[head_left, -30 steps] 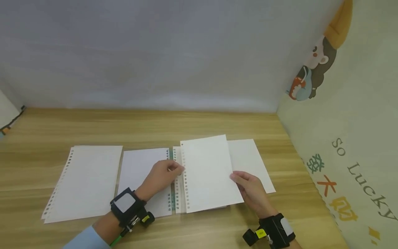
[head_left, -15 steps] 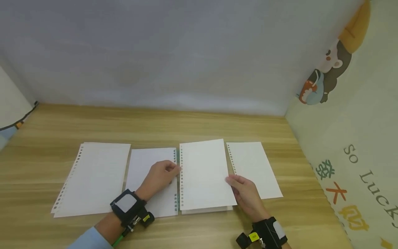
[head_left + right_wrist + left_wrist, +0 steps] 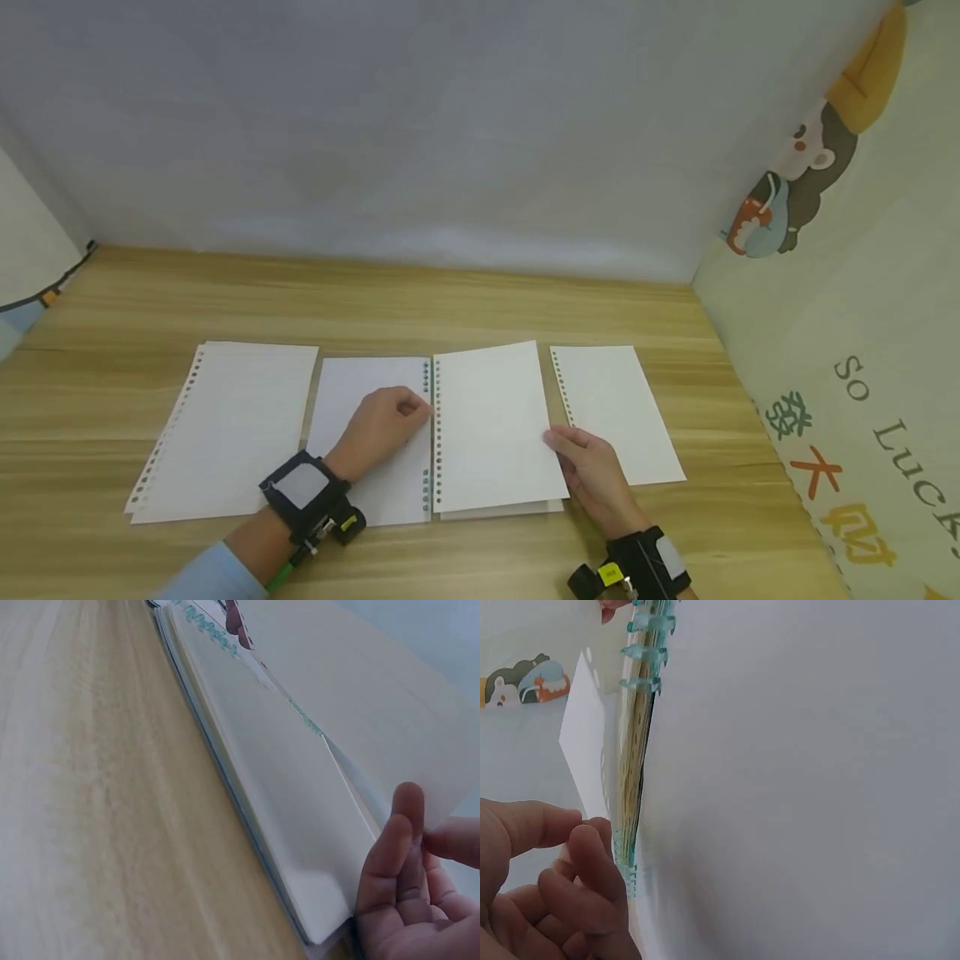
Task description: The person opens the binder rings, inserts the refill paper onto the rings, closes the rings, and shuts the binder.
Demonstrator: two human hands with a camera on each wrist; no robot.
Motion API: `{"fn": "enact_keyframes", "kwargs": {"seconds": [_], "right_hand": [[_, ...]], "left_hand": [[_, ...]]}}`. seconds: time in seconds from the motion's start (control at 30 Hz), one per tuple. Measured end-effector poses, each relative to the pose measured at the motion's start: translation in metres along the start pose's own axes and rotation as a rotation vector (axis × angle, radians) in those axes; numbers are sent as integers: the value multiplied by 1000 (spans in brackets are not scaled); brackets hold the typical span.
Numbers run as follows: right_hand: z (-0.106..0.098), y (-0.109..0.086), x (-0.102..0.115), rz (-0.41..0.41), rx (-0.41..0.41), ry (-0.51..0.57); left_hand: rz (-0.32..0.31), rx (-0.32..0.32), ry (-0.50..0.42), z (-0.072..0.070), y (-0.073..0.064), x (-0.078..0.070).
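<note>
A ring-bound notebook with green-teal rings [image 3: 649, 654] lies spread on the table, its left page [image 3: 337, 400] blank. Above its right half I hold a punched loose-leaf sheet [image 3: 487, 417], the row of holes along the rings. My left hand [image 3: 386, 425] pinches the sheet's punched edge between thumb and forefinger. At the opposite edge, toward the lower corner, my right hand [image 3: 592, 471] pinches it with the thumb on top. In the right wrist view the sheet slants up, apart from the notebook's right-hand pages [image 3: 277, 795].
A stack of punched sheets [image 3: 225, 433] lies left of the notebook. Another punched sheet [image 3: 615, 408] lies to its right, partly behind my right hand. The wooden table [image 3: 390, 300] meets a pale backdrop [image 3: 375, 150] behind and a printed curtain [image 3: 795, 333] on the right.
The loose-leaf sheet has moved left toward the rings, both hands still pinching it, and now covers the punched margin beneath. More of the right-hand loose sheet shows. The head view has shifted slightly.
</note>
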State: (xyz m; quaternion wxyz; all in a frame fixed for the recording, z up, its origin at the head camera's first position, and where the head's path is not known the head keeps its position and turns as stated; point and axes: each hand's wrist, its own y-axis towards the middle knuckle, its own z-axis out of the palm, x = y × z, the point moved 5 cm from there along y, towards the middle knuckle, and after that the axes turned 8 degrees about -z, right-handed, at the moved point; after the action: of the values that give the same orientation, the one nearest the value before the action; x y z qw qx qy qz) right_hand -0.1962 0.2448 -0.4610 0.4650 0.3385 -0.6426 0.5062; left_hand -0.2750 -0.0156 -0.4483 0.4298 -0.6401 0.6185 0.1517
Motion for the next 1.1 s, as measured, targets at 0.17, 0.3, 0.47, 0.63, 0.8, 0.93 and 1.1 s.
{"fn": "enact_keyframes", "kwargs": {"seconds": [0.17,0.3,0.47,0.63,0.8,0.93,1.1], "right_hand": [[-2,0,0,8,-14,-17],[-3,0,0,15,-18,-23],[-2,-1,0,13,-10,-18],[-3,-1,0,10,-3,-15],[-5,0,-1,14,1,-19],[-5,2,-1,25,1,-6],[-5,2,-2,28,5,9]], "left_hand": [[90,-69,128,-11,2,-14],[138,-92,193,-13,8,-21],[161,-83,243,-9,18,-22],[165,-81,269,-4,22,-22],[160,-71,276,-4,21,-23],[152,-64,267,-5,20,-24],[146,-54,268,-4,21,-23]]}}
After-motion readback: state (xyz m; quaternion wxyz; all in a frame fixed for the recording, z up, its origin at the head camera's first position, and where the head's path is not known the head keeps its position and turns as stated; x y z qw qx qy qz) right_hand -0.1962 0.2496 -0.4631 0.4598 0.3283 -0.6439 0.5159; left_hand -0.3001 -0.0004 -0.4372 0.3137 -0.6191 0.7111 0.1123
